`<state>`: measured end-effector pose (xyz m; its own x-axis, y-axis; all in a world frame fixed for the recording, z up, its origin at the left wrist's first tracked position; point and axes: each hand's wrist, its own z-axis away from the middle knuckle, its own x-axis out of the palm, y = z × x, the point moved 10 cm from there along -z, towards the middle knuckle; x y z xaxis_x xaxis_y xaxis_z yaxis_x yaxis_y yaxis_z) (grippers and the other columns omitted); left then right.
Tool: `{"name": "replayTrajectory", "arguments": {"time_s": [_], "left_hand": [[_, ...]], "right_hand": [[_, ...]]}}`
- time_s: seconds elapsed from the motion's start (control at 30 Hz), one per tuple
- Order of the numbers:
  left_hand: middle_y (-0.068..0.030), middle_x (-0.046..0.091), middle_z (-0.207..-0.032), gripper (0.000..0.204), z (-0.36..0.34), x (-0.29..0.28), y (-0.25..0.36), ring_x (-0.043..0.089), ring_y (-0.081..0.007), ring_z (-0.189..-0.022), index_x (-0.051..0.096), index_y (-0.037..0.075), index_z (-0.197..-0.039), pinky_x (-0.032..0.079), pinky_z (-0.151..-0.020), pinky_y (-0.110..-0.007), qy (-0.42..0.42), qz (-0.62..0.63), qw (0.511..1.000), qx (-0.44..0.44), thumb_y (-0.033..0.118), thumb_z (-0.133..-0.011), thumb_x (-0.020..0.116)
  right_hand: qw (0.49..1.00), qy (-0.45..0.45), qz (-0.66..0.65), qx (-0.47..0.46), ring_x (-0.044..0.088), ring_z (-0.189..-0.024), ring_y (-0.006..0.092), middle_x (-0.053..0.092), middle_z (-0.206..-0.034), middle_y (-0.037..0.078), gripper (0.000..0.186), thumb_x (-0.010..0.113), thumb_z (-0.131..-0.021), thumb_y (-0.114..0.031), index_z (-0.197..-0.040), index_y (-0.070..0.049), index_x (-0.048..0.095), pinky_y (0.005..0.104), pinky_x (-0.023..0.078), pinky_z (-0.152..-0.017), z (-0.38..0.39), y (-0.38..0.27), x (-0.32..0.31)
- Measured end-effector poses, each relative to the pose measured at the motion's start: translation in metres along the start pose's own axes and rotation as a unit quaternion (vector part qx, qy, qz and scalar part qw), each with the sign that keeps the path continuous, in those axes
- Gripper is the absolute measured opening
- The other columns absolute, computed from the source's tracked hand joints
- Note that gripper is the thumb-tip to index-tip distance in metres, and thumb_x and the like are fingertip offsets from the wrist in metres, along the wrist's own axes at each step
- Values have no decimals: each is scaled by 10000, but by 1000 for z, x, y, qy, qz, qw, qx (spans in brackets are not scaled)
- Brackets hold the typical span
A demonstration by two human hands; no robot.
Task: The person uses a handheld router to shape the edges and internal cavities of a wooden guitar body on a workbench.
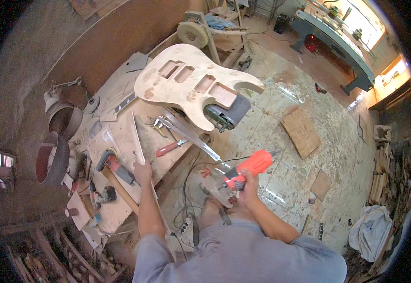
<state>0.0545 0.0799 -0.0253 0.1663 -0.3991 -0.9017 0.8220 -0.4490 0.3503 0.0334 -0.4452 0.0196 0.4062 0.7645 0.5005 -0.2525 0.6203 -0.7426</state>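
Observation:
My left hand [142,172] is closed at a long thin pale strip [136,137] along the edge of the workbench. My right hand [249,187] grips a red and black power tool [252,166] over the floor, its tip pointing up and to the right. Below that tool is a blurred, see-through part I cannot make out. Ahead, an unfinished wooden electric guitar body [191,80] with routed pockets rests on a dark, rounded machine [229,112]. Near my left hand, a red and black cordless tool [118,167] lies on the bench.
Calipers [160,126], a red-handled tool [171,147] and a metal straightedge [191,139] lie on the bench. Another power tool [105,194] lies at its near left. Black cables [185,193] hang beside the bench. A brown board [301,132] lies on the floor.

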Motion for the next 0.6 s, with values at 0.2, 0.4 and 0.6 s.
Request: {"name": "replayTrajectory", "arguments": {"time_s": [0.2,0.4,0.6], "left_hand": [[-337,634,-1276,818,10,20,9,668,-500,-1140,432,-87,-1371,535,-999,-540,78,-3,996,42,386,-837,832],[-303,598,-1276,786,2,20,9,652,-480,-1148,436,-21,-1387,542,-984,-545,74,-37,995,60,313,-823,869],[-267,579,-1313,758,-15,28,6,607,-455,-1223,469,3,-1384,525,-1022,-541,48,-52,995,70,362,-842,858]], "right_hand": [[990,67,-35,-121,675,-1039,259,623,-1189,101,557,736,-885,-218,-1358,-53,492,432,590,-892,12,-119,-48],[954,44,35,-294,690,-1065,247,669,-1187,131,593,762,-881,-245,-1371,-11,523,412,579,-925,28,-241,-8],[880,7,150,-451,707,-1033,214,704,-1145,101,620,792,-870,-227,-1407,-20,560,364,573,-916,41,-325,107]]}}
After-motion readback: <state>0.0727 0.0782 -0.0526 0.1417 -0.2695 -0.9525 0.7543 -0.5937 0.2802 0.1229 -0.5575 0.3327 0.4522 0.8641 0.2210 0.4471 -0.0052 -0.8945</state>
